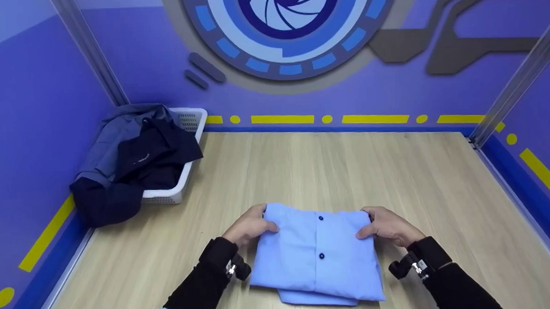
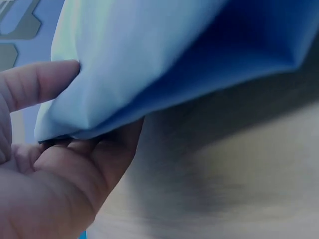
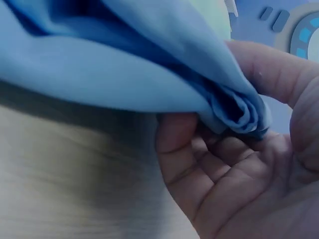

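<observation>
A folded light blue shirt (image 1: 293, 256) with dark buttons down its placket is held near the front of the table. At its far left corner my left hand (image 1: 251, 224) pinches the cloth, thumb on top and fingers underneath. My right hand (image 1: 389, 224) grips the far right corner in the same way. In the left wrist view, the shirt's edge (image 2: 114, 64) hangs above the tabletop with a shadow below. The right wrist view shows rolled fabric layers (image 3: 234, 107) between thumb and fingers. A lower flap of the shirt pokes out beneath its near edge.
A white plastic basket (image 1: 193, 118) stands at the back left, heaped with dark navy and grey clothes (image 1: 140, 151) that spill over its left side. Purple-blue panels (image 1: 272, 99) wall the wooden table (image 1: 350, 170) at the back and both sides.
</observation>
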Available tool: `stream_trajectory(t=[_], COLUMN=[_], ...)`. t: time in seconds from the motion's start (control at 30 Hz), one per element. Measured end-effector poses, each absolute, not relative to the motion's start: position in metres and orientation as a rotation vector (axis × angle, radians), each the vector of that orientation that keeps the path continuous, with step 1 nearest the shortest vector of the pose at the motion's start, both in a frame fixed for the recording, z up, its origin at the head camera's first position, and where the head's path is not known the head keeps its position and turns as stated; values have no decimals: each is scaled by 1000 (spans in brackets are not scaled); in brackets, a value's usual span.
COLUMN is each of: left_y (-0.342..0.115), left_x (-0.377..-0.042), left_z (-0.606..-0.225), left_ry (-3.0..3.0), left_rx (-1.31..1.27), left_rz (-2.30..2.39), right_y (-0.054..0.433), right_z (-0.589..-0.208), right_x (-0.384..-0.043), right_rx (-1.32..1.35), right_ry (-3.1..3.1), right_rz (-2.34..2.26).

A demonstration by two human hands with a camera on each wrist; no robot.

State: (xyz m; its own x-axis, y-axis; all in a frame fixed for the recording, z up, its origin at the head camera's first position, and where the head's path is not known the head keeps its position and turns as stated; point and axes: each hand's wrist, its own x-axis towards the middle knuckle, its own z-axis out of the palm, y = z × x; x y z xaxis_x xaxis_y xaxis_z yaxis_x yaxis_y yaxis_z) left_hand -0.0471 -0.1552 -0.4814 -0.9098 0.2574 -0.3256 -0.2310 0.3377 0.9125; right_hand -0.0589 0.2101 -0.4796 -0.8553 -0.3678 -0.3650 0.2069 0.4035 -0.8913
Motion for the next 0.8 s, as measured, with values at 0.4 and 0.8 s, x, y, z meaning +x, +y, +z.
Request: stream_trajectory(t=[0.4, 0.8], left_y=[-162, -165], left_x=[-82, -105], left_z=[-436, -397], left_ry=[2301, 2778], left_rx=[1, 399], left_rz=[1740, 1677], right_y=[198, 177], right_z=[-436, -409], right_x=[-93, -102], right_rx=[-237, -598], right_ry=[2469, 2990], right_rz=[-1456, -1606])
